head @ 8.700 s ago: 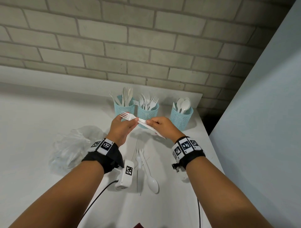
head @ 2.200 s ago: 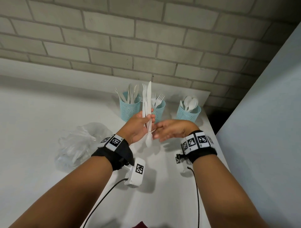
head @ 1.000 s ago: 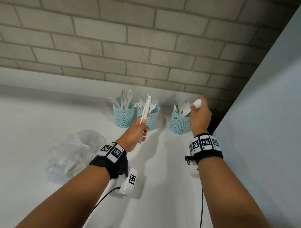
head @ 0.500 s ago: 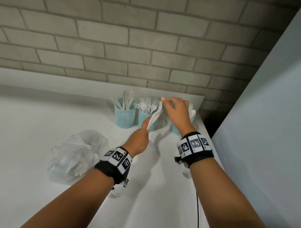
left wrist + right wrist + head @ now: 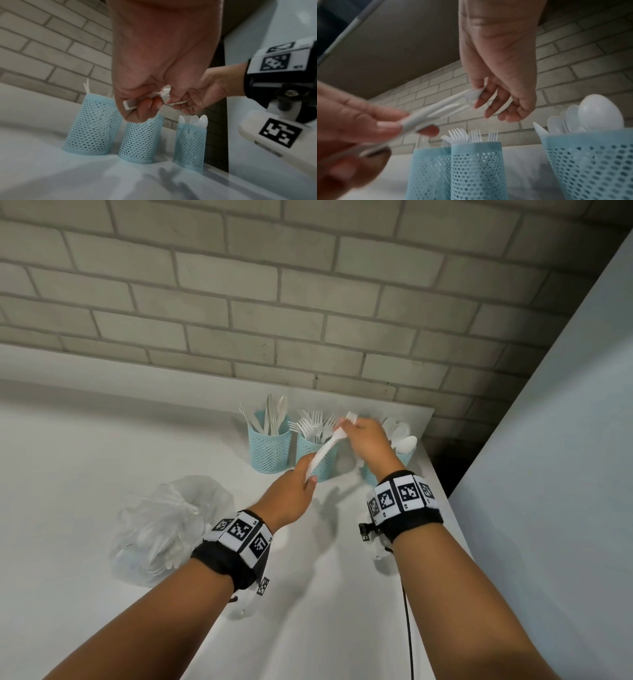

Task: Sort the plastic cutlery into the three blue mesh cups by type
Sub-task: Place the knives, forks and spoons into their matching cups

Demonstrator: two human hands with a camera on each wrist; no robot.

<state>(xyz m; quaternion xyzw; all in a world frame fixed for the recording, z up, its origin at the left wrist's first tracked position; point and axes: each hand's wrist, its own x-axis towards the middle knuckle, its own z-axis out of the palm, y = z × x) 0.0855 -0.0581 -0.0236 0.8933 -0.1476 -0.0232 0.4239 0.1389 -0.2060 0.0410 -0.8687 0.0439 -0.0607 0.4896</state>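
Observation:
Three blue mesh cups stand by the brick wall: the left cup [image 5: 270, 451] has knives, the middle cup [image 5: 313, 463] forks, the right cup [image 5: 406, 455] spoons. My left hand [image 5: 310, 472] grips the handle ends of two white cutlery pieces [image 5: 325, 448], held slanted above the middle cup. My right hand [image 5: 351, 421] pinches their far end between thumb and forefinger. In the right wrist view the right hand [image 5: 477, 93] pinches the pieces [image 5: 440, 108] above the forks [image 5: 471, 135]. Blur hides which types they are. The left wrist view shows a handle end [image 5: 129, 104] in my left hand [image 5: 142, 106].
A clear plastic bag [image 5: 168, 525] with more cutlery lies on the white table [image 5: 102, 474] to the left. A grey panel [image 5: 548, 474] stands close along the table's right edge. The brick wall [image 5: 308, 302] is just behind the cups.
My right hand left a spoon at the right cup, swung back left and now pinches the top of the pieces. My left hand stayed by the middle cup, tilting them right.

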